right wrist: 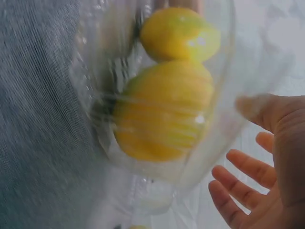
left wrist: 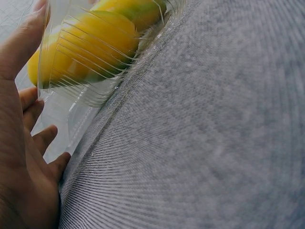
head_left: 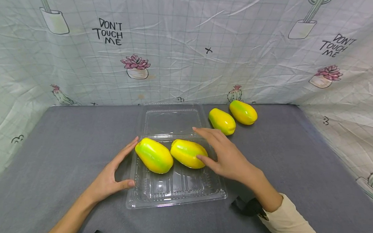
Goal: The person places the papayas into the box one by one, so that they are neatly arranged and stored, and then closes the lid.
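Two smooth, glossy oval fruits, a left one (head_left: 154,156) and a right one (head_left: 186,153), lie side by side in a clear plastic box (head_left: 175,202); both are yellow streaked with green. The box is thin and shiny, with ribbed walls and a grooved floor, and its clear lid (head_left: 173,120) lies folded back behind it.

The left hand (head_left: 107,177) is spread, fingers and thumb extended at the box's left edge, gripping nothing. The right hand (head_left: 228,157) is also spread, straight fingers and thumb reaching over the box's right side by the right fruit, without a grip.

Two more fruits, a nearer (head_left: 222,122) and a farther (head_left: 243,112), rest behind the right hand on the tabletop (head_left: 78,135), whose grey cloth has a fine weave. A creased, printed sheet (head_left: 172,24) hangs beyond.
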The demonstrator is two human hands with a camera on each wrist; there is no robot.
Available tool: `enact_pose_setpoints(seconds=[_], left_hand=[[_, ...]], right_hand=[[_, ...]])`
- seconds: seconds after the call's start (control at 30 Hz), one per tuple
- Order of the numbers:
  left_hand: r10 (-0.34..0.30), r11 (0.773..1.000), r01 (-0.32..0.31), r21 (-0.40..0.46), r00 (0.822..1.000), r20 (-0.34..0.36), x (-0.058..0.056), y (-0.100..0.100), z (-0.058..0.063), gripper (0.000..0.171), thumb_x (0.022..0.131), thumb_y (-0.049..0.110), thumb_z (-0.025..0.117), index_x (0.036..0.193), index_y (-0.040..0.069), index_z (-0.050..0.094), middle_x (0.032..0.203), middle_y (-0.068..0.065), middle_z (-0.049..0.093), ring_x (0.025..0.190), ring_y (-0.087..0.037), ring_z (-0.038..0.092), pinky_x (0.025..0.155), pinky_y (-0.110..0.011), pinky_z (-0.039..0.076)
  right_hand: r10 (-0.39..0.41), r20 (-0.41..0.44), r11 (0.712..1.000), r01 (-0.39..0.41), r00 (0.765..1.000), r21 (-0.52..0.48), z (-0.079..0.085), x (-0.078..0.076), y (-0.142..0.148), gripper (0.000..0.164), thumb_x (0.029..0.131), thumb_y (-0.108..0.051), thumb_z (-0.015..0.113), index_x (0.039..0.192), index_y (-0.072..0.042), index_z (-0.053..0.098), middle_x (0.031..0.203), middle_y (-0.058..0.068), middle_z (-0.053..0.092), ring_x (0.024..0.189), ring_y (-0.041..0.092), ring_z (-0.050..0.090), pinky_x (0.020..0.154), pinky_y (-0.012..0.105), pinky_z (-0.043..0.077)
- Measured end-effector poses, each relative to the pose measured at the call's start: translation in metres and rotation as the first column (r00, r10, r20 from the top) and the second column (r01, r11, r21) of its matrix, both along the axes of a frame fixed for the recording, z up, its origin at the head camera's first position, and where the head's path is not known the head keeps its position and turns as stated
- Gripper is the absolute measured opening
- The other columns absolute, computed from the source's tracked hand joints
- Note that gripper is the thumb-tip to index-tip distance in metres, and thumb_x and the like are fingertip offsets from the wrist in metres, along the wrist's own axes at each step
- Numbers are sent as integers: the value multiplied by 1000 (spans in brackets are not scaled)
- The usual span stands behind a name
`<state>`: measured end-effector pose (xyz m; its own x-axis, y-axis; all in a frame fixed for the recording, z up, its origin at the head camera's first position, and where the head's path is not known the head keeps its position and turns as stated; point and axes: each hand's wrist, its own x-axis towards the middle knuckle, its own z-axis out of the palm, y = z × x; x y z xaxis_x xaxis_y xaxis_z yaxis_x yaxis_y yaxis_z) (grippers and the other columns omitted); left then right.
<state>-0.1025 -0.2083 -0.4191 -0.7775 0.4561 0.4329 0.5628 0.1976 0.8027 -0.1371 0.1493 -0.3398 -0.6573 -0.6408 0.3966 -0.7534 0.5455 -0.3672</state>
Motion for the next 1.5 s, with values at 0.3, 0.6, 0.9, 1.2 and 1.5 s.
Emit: enact_pose_setpoints(seconds=[0.3,0.6,0.9,1.2,1.5], left_hand=[[9,1000,-9,-11,1000,3,1,-1,1,99,71,25,82,151,5,26,157,-11,19,144,-30,15,112,-21,14],[11,1000,-10,-15,1000,1,1,-2,0,99,71,24,82,151,5,26,158,-11,19,144,-30,14,112,-21,14],[11,1000,-11,-17,1000,-8,0,-2,-1,99,71,24,82,151,6,26,157,-11,20,144,-29,15,112,-22,14],[4,1000,-4,-13,1000,-5,0,0,2,98,73,28,81,151,5,26,158,-11,19,144,-30,14,112,-22,13],[1,1000,-1,-5,1000,2,1,0,1,98,73,25,81,151,5,25,158,-11,18,144,-30,14,112,-22,13]], right_hand=[[-19,-76,993,10,997,-115,10,-11,14,71,82,-15,76,144,-8,40,141,6,45,126,22,43,102,40,37],[-96,-62,978,82,993,-192,12,-24,27,69,81,-13,77,141,-6,44,136,8,50,110,25,51,86,40,45],[-195,-15,956,187,981,-228,7,-42,43,65,83,-12,74,141,-8,45,135,12,51,110,32,51,86,49,46],[-267,59,928,273,962,-253,-8,-57,53,64,84,-14,74,142,-9,46,136,12,50,113,30,51,90,46,46],[-306,90,910,319,948,-265,-21,-67,58,60,87,-18,72,140,-8,47,137,10,50,115,31,49,91,52,44]])
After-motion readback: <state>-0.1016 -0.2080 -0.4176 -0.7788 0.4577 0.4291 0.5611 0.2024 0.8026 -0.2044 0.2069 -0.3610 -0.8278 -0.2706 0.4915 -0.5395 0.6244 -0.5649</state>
